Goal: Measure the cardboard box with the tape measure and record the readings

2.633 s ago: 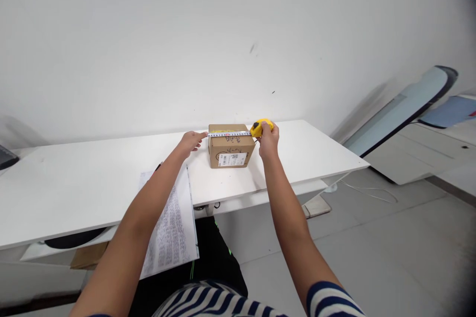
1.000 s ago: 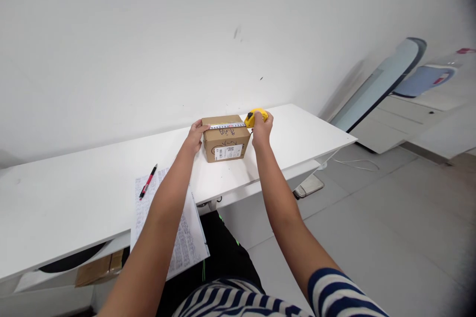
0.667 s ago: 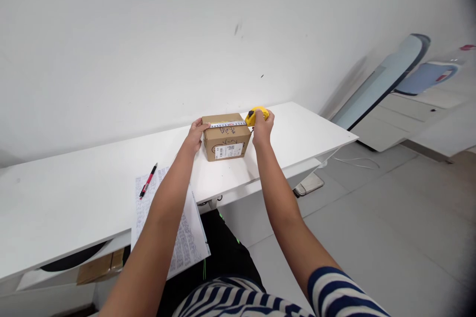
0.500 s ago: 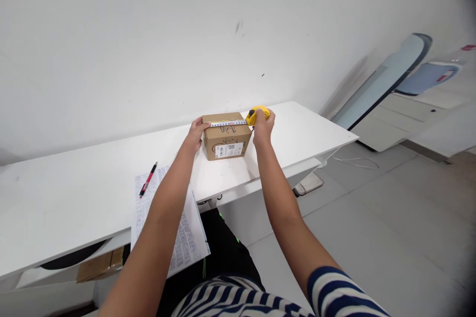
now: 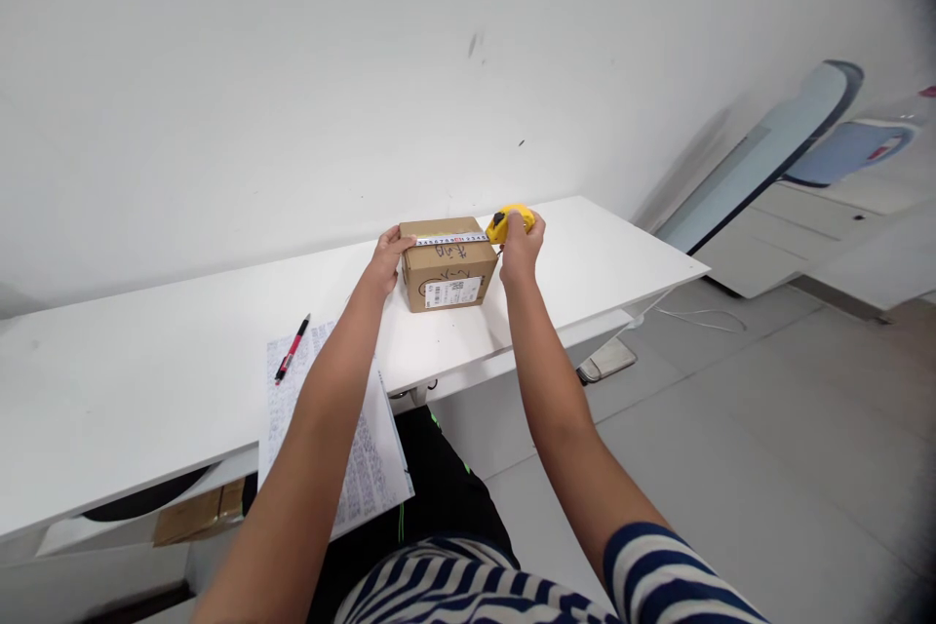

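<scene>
A small brown cardboard box (image 5: 448, 258) with black handwriting and a white printed label (image 5: 453, 292) stands on the white table. Across its top, from left to right, lies the white blade (image 5: 453, 239) of a tape measure. At the left edge, my left hand (image 5: 387, 258) presses the blade's end down with the thumb, its other fingers around the box's left side. Just past the right edge, my right hand (image 5: 522, 244) is closed around the yellow tape measure case (image 5: 504, 222). The blade's very tip is hidden under my left thumb.
Sheets of handwritten paper (image 5: 370, 478) overhang the table's (image 5: 132, 361) front edge, partly behind my left forearm. A red and black pen (image 5: 292, 351) rests on them. The wall (image 5: 292, 68) rises behind; a glass-like panel (image 5: 767, 156) leans at right. Below left is another carton (image 5: 197, 515).
The view has shifted slightly. Both hands, the box and the stretched tape keep the same arrangement.
</scene>
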Tool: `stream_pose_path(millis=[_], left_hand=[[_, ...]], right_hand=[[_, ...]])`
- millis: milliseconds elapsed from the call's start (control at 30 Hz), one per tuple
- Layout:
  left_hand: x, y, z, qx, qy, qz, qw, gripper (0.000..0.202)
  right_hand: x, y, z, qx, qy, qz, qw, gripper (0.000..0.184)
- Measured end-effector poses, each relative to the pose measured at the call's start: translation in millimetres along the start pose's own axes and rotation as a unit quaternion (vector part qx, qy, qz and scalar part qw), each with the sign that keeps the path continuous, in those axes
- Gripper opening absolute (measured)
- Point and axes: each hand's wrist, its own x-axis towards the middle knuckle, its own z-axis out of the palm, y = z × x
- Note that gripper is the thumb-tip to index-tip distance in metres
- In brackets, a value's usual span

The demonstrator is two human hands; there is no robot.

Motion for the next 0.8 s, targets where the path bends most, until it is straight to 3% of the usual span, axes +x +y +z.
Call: stream_pose_path(millis=[433, 633, 800], left_hand=[[1, -1, -0.9, 0.012, -0.012, 0.0, 1.0, 0.063], [6, -5, -6.1, 0.014, -0.002, 0.013, 1.0, 0.065], [6, -6, -12.4, 0.026, 0.001, 0.018, 1.0, 0.068]], right_hand=[[4, 3, -2, 0.026, 0.017, 0.0, 1.0, 0.036], [-2, 34, -16, 0.077, 0.001, 0.158, 0.984, 0.02], [-19, 63, -21, 0.093, 0.02, 0.187, 0.978, 0.021]])
